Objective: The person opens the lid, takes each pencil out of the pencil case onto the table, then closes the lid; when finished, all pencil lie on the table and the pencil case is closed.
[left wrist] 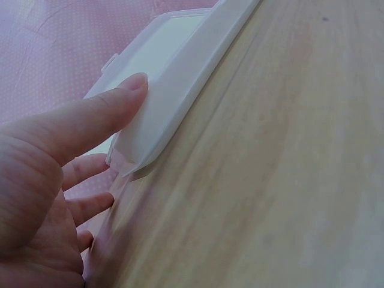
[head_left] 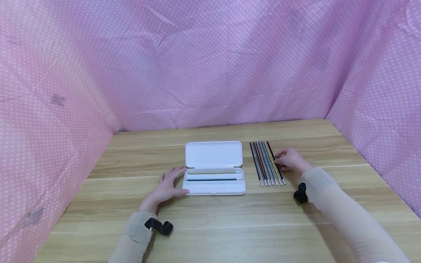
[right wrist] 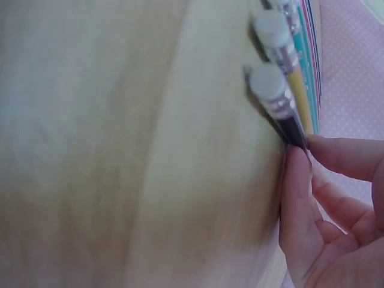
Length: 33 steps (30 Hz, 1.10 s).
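In the head view an open white pencil case (head_left: 205,189) lies on the table, its lid (head_left: 213,154) folded back. A yellowish pencil (head_left: 210,172) and a dark pencil (head_left: 210,179) lie lengthwise inside. My left hand (head_left: 166,188) touches the case's left end with spread fingers; the left wrist view shows the thumb (left wrist: 117,105) against its side. To the right, several pencils (head_left: 261,160) lie in a row, eraser ends toward me. My right hand (head_left: 291,159) pinches the rightmost black pencil (right wrist: 292,127) between thumb and finger, beside a yellow pencil (right wrist: 298,90).
The wooden table (head_left: 210,226) extends around the case and the pencils. Pink dotted cloth (head_left: 210,73) hangs behind it and along both sides. A black camera is strapped to each wrist.
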Available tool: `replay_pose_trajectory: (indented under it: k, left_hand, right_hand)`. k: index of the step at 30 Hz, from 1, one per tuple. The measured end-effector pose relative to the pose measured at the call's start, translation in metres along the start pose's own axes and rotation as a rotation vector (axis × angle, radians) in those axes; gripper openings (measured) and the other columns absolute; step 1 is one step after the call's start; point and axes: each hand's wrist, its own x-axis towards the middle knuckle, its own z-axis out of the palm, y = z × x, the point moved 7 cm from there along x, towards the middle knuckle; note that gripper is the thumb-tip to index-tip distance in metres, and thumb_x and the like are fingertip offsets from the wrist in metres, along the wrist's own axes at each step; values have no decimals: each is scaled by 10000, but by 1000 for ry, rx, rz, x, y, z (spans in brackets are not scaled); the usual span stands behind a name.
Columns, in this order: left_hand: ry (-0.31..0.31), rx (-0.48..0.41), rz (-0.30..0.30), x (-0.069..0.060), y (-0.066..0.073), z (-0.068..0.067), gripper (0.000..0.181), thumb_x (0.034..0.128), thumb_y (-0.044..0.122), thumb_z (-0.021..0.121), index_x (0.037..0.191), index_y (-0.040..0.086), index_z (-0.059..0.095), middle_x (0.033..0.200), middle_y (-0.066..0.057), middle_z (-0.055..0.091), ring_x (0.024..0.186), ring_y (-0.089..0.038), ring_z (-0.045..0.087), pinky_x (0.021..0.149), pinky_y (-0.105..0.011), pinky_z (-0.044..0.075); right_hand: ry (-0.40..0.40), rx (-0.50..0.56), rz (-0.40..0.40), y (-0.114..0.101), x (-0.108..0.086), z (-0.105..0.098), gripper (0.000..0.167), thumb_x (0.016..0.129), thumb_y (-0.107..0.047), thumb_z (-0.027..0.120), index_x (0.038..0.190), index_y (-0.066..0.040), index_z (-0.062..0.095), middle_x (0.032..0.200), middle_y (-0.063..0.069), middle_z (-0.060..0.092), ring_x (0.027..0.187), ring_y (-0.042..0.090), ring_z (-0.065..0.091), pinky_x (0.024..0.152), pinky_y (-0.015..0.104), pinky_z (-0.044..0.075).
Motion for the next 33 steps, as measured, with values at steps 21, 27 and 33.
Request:
replay_pose_trajectory:
  k: [21, 27, 33]
  left_hand:
    - [-1, -11, -4, -1, -1, 0, 814, 751, 296, 787, 1440, 129, 387, 1524, -158, 293, 1428, -446, 56, 1096, -633, -107]
    - [2, -16, 6, 0, 0, 1, 812, 749, 294, 789, 1436, 126, 391, 1518, -160, 302, 1423, -451, 60, 1087, -644, -106]
    - [0, -11, 1, 0, -1, 1, 811, 752, 293, 786, 1438, 125, 388, 1523, -160, 294, 1426, -447, 55, 1091, -639, -109]
  right_hand:
    - [-1, 5, 1, 3, 0, 2, 314, 871, -18, 596, 1143, 114, 509, 885, 73, 591, 702, 96, 558, 616, 244, 558]
    - [0, 8, 10, 4, 0, 2, 325, 879, -32, 601, 1158, 110, 511, 855, 47, 594, 699, 86, 556, 606, 238, 555]
    - [-23, 38, 0, 2, -1, -1, 325, 901, -34, 572, 1172, 128, 496, 888, 77, 614, 712, 83, 574, 637, 248, 558]
